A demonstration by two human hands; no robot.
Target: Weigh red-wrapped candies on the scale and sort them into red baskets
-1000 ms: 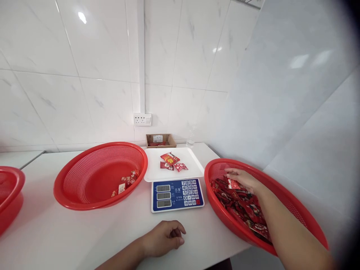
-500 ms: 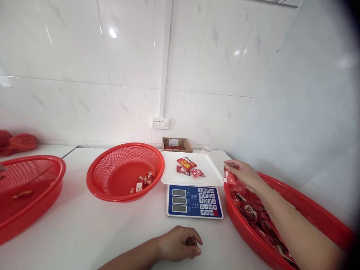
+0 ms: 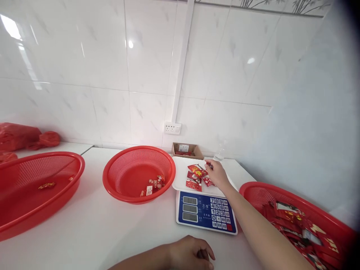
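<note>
My right hand (image 3: 216,174) reaches over the white tray (image 3: 179,176) of a blue digital scale (image 3: 206,213). Its fingers are pinched together beside several red snack packets (image 3: 194,177) lying on the tray; something small and dark shows at the fingertips, too small to name. My left hand (image 3: 192,255) rests on the white table at the bottom edge, fingers curled in, nothing visible in it. A red basket (image 3: 253,186) at the right holds many red packets (image 3: 298,225). Left of the scale stands a red mesh basket (image 3: 139,148) with a few packets (image 3: 153,184) in it.
A third red basket (image 3: 56,156) at the far left holds a packet or two. A small cardboard box (image 3: 184,150) and a clear bottle (image 3: 219,154) stand by the tiled wall, under a wall socket (image 3: 172,128). Red bags (image 3: 19,135) lie at the back left.
My right hand left the right basket with a red packet and moved left over the scale tray, where one more packet now lies. The view swung left. My left hand stayed put.
</note>
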